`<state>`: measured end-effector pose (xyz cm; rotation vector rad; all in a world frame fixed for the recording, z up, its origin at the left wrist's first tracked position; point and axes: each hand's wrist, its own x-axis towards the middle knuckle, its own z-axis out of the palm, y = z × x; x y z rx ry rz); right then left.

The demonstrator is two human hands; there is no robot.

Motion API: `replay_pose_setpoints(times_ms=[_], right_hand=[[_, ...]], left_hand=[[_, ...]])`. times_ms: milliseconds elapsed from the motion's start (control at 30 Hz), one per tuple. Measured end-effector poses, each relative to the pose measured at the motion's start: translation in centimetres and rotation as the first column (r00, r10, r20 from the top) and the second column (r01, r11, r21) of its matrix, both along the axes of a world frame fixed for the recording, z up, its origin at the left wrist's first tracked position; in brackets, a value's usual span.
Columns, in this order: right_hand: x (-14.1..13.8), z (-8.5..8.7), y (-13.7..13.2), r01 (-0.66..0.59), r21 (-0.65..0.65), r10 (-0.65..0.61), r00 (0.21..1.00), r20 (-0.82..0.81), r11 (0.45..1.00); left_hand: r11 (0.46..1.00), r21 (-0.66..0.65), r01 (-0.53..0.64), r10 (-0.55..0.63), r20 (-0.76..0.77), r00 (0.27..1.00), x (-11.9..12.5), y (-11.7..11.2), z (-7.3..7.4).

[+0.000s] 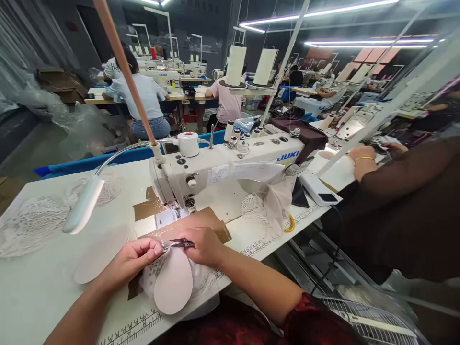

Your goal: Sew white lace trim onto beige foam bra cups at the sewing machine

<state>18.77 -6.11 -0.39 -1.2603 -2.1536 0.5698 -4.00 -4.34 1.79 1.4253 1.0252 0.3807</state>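
My right hand [205, 245] is closed around small dark thread snips [184, 243], whose blades point left toward my other hand. Between finger and thumb, my left hand [138, 256] pinches the upper edge of a piece of white lace fabric [148, 280]. A smooth, pale, teardrop-shaped pad [174, 283] lies on that lace, just below both hands and over the table's front edge. Right behind them is the sewing machine [230, 155], with brown tape [194, 224] around its needle area. A larger pale pad [102, 256] rests left of my left wrist.
White lace pieces [34, 223] lie at the far left under a lamp [84, 203]. More lace and beige fabric [275, 206] sits right of the needle, near a yellow ring [289, 223]. A co-worker's hand [362, 160] is at the neighbouring machine on the right.
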Motion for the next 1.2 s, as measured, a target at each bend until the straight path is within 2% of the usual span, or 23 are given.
replay_pose_setpoints(times_ms=[167,300,400,467,633,867,1033,1200], right_hand=[[0.1,0.3,0.3,0.015,-0.012,-0.015,1.0,-0.01,1.0],[0.5,0.7,0.3,0.023,-0.055,-0.025,0.999,-0.046,0.998],[1.0,1.1,0.4,0.128,-0.04,-0.132,0.985,-0.109,0.991],[1.4,1.5,0.5,0.17,-0.068,-0.176,0.981,-0.081,0.983],[1.7,3.1,-0.1,0.087,-0.114,-0.089,0.996,-0.013,0.99],[0.1,4.9,-1.0,0.006,-0.188,0.012,0.995,0.095,0.982],[-1.4,5.2,-0.8,0.024,-0.128,0.008,0.971,0.241,0.991],[-2.1,4.5,-0.2,0.045,-0.115,-0.004,0.945,0.328,0.992]], left_hand=[[0.999,-0.014,-0.05,0.051,0.082,0.995,0.1,0.2,0.1],[0.994,0.03,-0.101,0.1,0.031,0.995,0.3,0.3,0.4],[0.99,0.064,-0.128,0.125,0.048,0.991,0.4,0.2,0.5],[0.987,0.078,-0.14,0.131,0.101,0.986,0.4,0.3,0.5],[0.987,0.059,-0.148,0.136,0.17,0.976,0.4,0.3,0.5],[0.985,0.067,-0.161,0.146,0.192,0.971,0.3,0.1,0.5],[0.979,0.054,-0.198,0.186,0.166,0.968,0.5,0.0,0.6],[0.974,0.017,-0.226,0.219,0.186,0.958,0.7,-0.1,0.8]])
